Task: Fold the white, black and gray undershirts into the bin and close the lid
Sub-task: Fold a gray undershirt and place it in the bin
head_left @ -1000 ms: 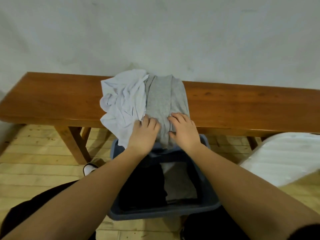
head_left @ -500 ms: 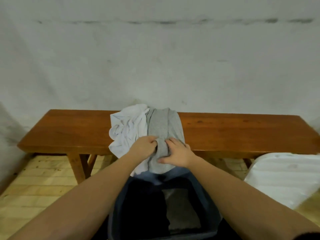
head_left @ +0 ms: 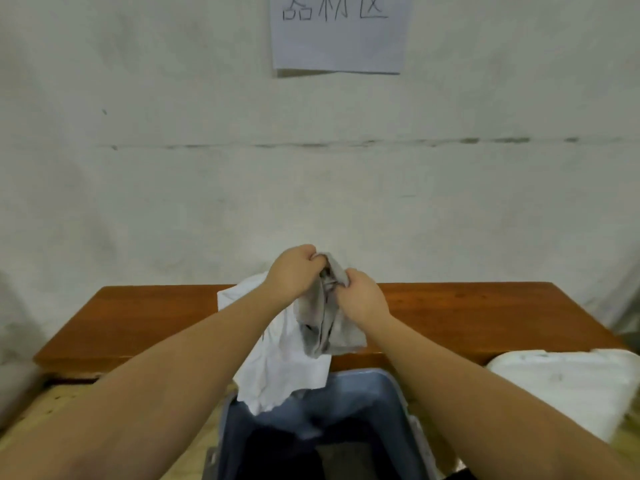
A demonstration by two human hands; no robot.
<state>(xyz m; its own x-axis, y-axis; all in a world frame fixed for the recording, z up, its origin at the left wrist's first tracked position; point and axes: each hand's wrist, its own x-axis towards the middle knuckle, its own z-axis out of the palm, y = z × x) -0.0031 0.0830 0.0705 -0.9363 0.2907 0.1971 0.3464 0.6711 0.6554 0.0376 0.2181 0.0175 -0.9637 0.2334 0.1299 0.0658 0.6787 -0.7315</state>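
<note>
The gray undershirt [head_left: 325,323] hangs bunched above the wooden bench [head_left: 485,313]. My left hand [head_left: 292,271] grips its top edge, and my right hand [head_left: 360,296] grips it just to the right. The white undershirt [head_left: 280,358] lies crumpled on the bench under my left forearm and droops over the front edge toward the blue-gray bin [head_left: 391,393]. Dark fabric, the black undershirt [head_left: 277,455], lies inside the open bin below my arms.
The white lid [head_left: 568,386] lies at the right, beside the bin. A paper sign [head_left: 337,32] is stuck on the wall behind the bench. Pale wooden floor [head_left: 45,407] shows at the lower left.
Both hands have closed on the gray undershirt and lifted it off the bench. My view has tilted upward, so more wall and the sign now show.
</note>
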